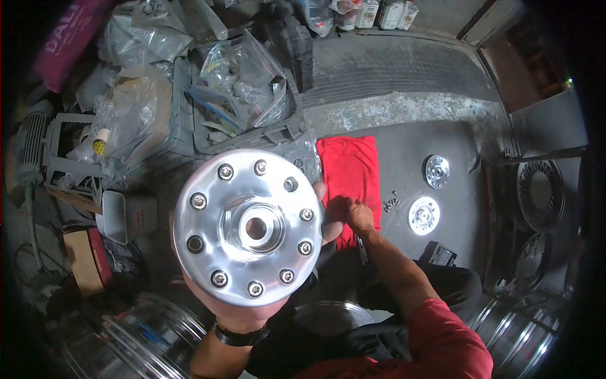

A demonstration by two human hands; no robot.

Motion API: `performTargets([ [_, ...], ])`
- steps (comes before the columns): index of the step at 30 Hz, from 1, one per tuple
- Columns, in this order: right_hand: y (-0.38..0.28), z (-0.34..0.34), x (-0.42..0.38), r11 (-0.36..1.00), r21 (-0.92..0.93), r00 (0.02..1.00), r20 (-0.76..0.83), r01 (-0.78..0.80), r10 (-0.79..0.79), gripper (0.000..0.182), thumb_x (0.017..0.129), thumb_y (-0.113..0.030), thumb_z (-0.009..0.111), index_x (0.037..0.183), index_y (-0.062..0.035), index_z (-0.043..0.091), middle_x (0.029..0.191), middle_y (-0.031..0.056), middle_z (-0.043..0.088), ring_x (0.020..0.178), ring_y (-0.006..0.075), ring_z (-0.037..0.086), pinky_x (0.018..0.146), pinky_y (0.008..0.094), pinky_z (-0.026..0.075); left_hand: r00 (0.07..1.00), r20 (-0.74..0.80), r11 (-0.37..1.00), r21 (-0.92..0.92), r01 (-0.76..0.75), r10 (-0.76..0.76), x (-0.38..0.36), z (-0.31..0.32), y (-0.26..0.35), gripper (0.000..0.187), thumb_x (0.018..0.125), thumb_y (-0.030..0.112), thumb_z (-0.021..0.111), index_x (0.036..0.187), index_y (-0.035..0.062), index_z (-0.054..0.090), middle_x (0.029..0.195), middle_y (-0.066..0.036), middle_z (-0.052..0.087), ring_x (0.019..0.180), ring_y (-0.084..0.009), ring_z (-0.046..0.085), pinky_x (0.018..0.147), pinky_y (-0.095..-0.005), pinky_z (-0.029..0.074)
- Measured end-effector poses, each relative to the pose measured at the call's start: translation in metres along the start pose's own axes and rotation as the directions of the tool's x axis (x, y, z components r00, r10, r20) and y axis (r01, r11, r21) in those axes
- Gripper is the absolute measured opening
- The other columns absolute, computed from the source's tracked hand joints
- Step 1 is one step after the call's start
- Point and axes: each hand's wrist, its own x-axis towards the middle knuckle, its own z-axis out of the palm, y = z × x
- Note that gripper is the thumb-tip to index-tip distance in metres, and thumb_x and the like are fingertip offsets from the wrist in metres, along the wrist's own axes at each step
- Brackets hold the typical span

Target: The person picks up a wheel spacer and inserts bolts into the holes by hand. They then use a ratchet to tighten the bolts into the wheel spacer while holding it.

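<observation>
Closest to my camera, raised toward the lens to the left of the surface, a silver hub fills much of the view, its round face turned up at me. I have it in the left hand, which supports it from beneath; those fingers are spread wide around the rim, two tips showing at its right side and the rest hidden behind. Ten holes ring the face: eight show bolts, two look bare. A dark wristband circles that wrist.

Lower down, my right hand is over a red cloth along the surface's left edge. Its fingers are curled in, and I can't tell whether they grip anything. A slim metal tool shows just beside that hand, by the cloth's near edge. Loose bolts lie just right of the cloth. Two silver discs rest toward the surface's right edge.

Beyond the left edge, grey crates hold clear plastic bags; past the far edge stand white containers.
</observation>
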Motion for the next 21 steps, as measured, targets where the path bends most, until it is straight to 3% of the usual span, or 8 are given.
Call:
performTargets([
  [2, -0.004, -0.002, 0.006, 0.994, -0.090, 0.985, 0.158, -0.053, 0.067, 0.035, 0.109, -0.022, 0.038, 0.113, 0.0010, 0.065, 0.100, 0.0274, 0.074, 0.088, 0.0468, 0.074, 0.075, 0.0567, 0.061, 1.000, -0.028, 1.000, -0.017, -0.011, 0.010, -0.001, -0.001, -0.001, 0.096, 0.093, 0.076, 0.055, 0.162, 0.0117, 0.039, 0.165, -0.026, 0.037, 0.159, -0.0500, 0.021, 0.122, -0.0794, 0.017],
  [5, -0.007, -0.007, 0.009, 0.987, -0.137, 0.971, 0.213, -0.085, 0.113, 0.033, 0.109, -0.018, 0.038, 0.117, -0.0007, 0.066, 0.103, 0.0222, 0.076, 0.089, 0.0446, 0.076, 0.078, 0.0548, 0.062, 1.000, -0.020, 1.000, -0.016, 0.015, -0.016, 0.000, 0.001, 0.000, 0.096, 0.092, 0.076, 0.056, 0.162, 0.0122, 0.039, 0.165, -0.026, 0.037, 0.159, -0.0499, 0.021, 0.122, -0.0792, 0.017],
  [8, -0.002, -0.004, 0.000, 0.994, -0.097, 0.997, 0.067, 0.049, -0.042, 0.033, 0.109, -0.018, 0.039, 0.117, -0.0012, 0.066, 0.101, 0.0221, 0.077, 0.088, 0.0438, 0.076, 0.078, 0.0537, 0.062, 0.999, 0.017, 0.999, -0.023, 0.027, -0.027, 0.001, -0.001, -0.001, 0.097, 0.092, 0.077, 0.056, 0.162, 0.0121, 0.039, 0.165, -0.026, 0.037, 0.159, -0.0499, 0.020, 0.123, -0.0788, 0.016],
  [12, 0.002, -0.008, 0.004, 0.994, -0.101, 0.989, 0.146, 0.047, -0.032, 0.034, 0.109, -0.019, 0.037, 0.115, -0.0014, 0.066, 0.101, 0.0234, 0.076, 0.089, 0.0445, 0.076, 0.080, 0.0542, 0.062, 1.000, -0.020, 1.000, 0.001, 0.001, -0.001, 0.002, -0.003, 0.002, 0.099, 0.091, 0.079, 0.055, 0.162, 0.0122, 0.039, 0.166, -0.026, 0.037, 0.159, -0.0497, 0.020, 0.123, -0.0781, 0.016],
  [15, 0.003, -0.011, 0.008, 0.973, -0.180, 0.961, 0.261, 0.142, -0.092, 0.032, 0.108, -0.024, 0.043, 0.112, -0.0017, 0.066, 0.100, 0.0237, 0.076, 0.090, 0.0450, 0.076, 0.080, 0.0554, 0.062, 0.999, 0.031, 1.000, -0.008, 0.028, -0.028, 0.002, -0.003, 0.001, 0.099, 0.091, 0.079, 0.055, 0.162, 0.0122, 0.039, 0.166, -0.026, 0.037, 0.159, -0.0496, 0.020, 0.123, -0.0779, 0.016],
  [17, 0.000, -0.001, 0.009, 0.992, -0.122, 0.985, 0.173, -0.002, 0.023, 0.027, 0.101, -0.023, 0.057, 0.119, -0.0027, 0.062, 0.102, 0.0225, 0.076, 0.092, 0.0452, 0.075, 0.082, 0.0560, 0.061, 0.994, 0.091, 0.998, -0.016, 0.055, -0.053, 0.001, -0.003, -0.001, 0.099, 0.091, 0.079, 0.055, 0.162, 0.0123, 0.039, 0.166, -0.025, 0.037, 0.159, -0.0496, 0.020, 0.123, -0.0778, 0.016],
  [18, 0.001, 0.002, 0.009, 0.993, -0.120, 0.986, 0.167, 0.004, 0.017, 0.027, 0.101, -0.023, 0.057, 0.119, -0.0027, 0.062, 0.102, 0.0225, 0.076, 0.092, 0.0452, 0.075, 0.082, 0.0560, 0.061, 0.990, 0.121, 0.998, -0.016, 0.068, -0.066, 0.000, -0.003, -0.001, 0.099, 0.091, 0.079, 0.055, 0.162, 0.0123, 0.039, 0.166, -0.025, 0.037, 0.159, -0.0495, 0.020, 0.123, -0.0778, 0.016],
  [21, 0.001, 0.007, 0.005, 0.989, 0.038, 0.969, 0.210, -0.142, 0.130, 0.043, 0.094, -0.026, 0.069, 0.127, -0.0038, 0.054, 0.112, 0.0244, 0.072, 0.105, 0.0462, 0.072, 0.085, 0.0560, 0.060, 0.974, 0.209, 0.996, -0.015, 0.091, -0.086, 0.001, -0.005, -0.002, 0.099, 0.090, 0.079, 0.055, 0.162, 0.0124, 0.039, 0.166, -0.025, 0.037, 0.159, -0.0494, 0.021, 0.124, -0.0776, 0.016],
])
